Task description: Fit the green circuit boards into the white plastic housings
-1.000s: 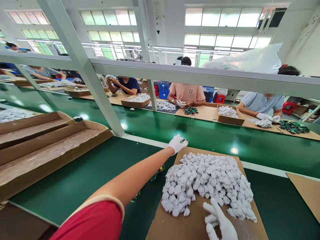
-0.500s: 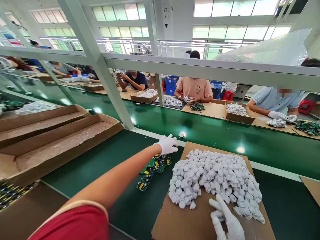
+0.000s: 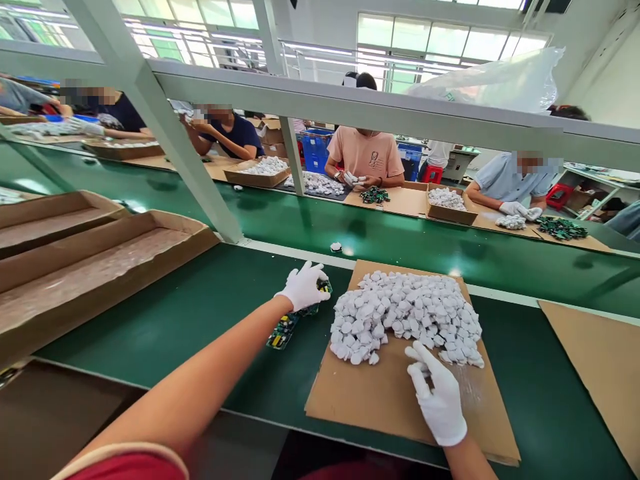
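Note:
My left hand (image 3: 304,287), in a white glove, reaches out over the green bench. Its thumb and fingers close on the edge of a green circuit board (image 3: 325,286) with yellow parts. More circuit boards (image 3: 283,331) lie just below that hand, partly covered by it. My right hand (image 3: 439,395), also gloved, is held above the cardboard sheet (image 3: 360,393) with its fingers apart and nothing in them. Just beyond it, a heap of small white plastic pieces (image 3: 407,307) covers the sheet's far half.
Long cardboard trays (image 3: 110,260) stand on the left. A single white piece (image 3: 336,247) sits on the green belt (image 3: 280,230) behind the bench. A slanted metal post (image 3: 180,147) rises at the left. Another cardboard piece (image 3: 595,360) lies right. Co-workers sit across the belt.
My left hand, earlier outstretched above the boards, has come down and closed on one. The view has shifted, and more of my right hand shows, still with fingers apart.

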Demonstrator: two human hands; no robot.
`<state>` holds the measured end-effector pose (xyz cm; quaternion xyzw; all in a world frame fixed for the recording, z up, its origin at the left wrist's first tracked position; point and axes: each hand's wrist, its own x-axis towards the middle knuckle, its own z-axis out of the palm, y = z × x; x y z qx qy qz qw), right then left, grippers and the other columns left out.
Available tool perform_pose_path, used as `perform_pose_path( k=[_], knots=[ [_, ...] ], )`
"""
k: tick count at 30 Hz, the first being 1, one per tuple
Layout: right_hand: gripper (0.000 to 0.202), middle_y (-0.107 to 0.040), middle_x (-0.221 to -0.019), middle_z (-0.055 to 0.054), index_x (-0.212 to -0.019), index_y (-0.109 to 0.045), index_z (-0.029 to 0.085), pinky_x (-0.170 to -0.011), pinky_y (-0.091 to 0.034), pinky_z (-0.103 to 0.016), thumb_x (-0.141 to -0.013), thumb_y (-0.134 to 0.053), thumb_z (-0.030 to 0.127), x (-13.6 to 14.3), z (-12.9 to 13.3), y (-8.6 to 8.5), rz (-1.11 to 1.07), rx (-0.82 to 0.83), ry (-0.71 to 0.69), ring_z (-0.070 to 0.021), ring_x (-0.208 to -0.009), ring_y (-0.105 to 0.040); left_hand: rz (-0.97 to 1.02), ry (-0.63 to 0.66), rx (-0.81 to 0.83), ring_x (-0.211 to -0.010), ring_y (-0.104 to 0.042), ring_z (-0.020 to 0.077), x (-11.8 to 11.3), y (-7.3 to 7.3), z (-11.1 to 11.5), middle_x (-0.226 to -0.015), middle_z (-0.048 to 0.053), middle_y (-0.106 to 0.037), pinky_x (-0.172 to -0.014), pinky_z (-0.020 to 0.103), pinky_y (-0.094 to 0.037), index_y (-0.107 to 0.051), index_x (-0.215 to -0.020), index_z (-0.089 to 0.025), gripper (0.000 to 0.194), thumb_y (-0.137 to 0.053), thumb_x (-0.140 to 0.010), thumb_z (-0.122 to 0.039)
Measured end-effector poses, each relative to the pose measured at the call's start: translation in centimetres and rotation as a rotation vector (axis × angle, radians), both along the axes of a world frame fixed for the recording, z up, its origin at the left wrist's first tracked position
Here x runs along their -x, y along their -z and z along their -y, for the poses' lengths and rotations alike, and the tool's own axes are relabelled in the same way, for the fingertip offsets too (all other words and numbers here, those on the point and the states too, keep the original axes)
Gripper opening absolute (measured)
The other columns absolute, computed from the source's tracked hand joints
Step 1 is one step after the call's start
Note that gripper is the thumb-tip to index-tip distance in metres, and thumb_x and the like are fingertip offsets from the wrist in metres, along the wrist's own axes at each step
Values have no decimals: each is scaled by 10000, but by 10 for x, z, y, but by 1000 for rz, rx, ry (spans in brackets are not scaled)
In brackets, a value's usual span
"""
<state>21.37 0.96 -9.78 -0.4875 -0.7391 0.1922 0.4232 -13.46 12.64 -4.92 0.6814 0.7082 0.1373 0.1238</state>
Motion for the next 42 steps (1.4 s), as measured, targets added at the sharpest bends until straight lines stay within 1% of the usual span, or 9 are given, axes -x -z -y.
perform_pose_path(
  k=[6,10,15,18,25,30,33,38,42],
  knots=[
    [246,-697,-1007,-48,-1033,-648,227,-836,-520,-309,-842,-496,193,17,-7,-13,221,-141,-97,-179,-928,-642,369,-123,-167,-1057,-565,229,-12,-16,44,-1164,118,-593,-933,358,-419,-507,-1131,-162,517,-639,-678,-373],
    [315,-661,-1075,-55,-1094,-626,255,-822,-496,-348,-787,-573,207,52,-6,-22,374,-190,-149,-212,-957,-609,1079,-81,-113,-861,-592,177,-47,-28,81,-981,79,-639,-817,327,-454,-421,-1272,-175,720,-717,-634,-329],
    [593,-445,-1368,-104,-1260,-507,264,-930,-392,-468,-699,-694,311,88,-9,-30,567,-220,-239,-317,-1199,-426,1485,30,36,-758,-566,152,-78,-32,108,-992,75,-646,-661,259,-443,-590,-1150,-208,498,-704,-672,-283],
    [516,-431,-1389,-88,-1227,-528,254,-974,-332,-469,-735,-679,293,89,-13,-27,626,-273,-298,-304,-1240,-373,1592,-13,49,-727,-554,145,-80,-29,113,-960,65,-650,-595,241,-428,-616,-1129,-221,469,-707,-676,-300],
    [181,-594,-1147,-46,-980,-636,273,-829,-391,-374,-809,-578,268,70,-16,-36,627,-237,-270,-242,-1008,-517,1705,-157,77,-690,-533,123,-74,-23,121,-857,46,-628,-588,226,-413,-632,-1082,-189,409,-701,-697,-310],
    [448,-560,-1097,-81,-1134,-582,300,-727,-419,-358,-696,-676,318,88,-17,-40,661,-166,-230,-255,-903,-518,1749,-116,126,-699,-542,134,-84,-17,121,-826,44,-613,-614,242,-425,-596,-1124,-173,462,-704,-694,-302],
    [281,-581,-1006,-68,-1012,-634,270,-713,-424,-324,-738,-606,212,87,-19,-33,623,-225,-221,-223,-854,-519,1737,-84,142,-757,-554,154,-89,-16,120,-841,47,-612,-648,254,-437,-591,-1127,-177,456,-697,-702,-305],
    [39,-566,-840,-53,-740,-580,206,-700,-448,-298,-774,-561,199,36,-23,-29,485,-171,-128,-180,-767,-532,1710,-76,155,-740,-547,144,-84,-17,123,-865,59,-621,-621,241,-414,-576,-1133,-167,436,-671,-732,-309],
    [13,-586,-798,-42,-793,-549,208,-643,-476,-299,-788,-552,220,-16,-29,-26,352,-53,-39,-178,-722,-557,1758,-118,201,-701,-543,129,-85,-19,126,-881,54,-611,-565,228,-392,-585,-1088,-174,412,-687,-710,-301]
  ],
)
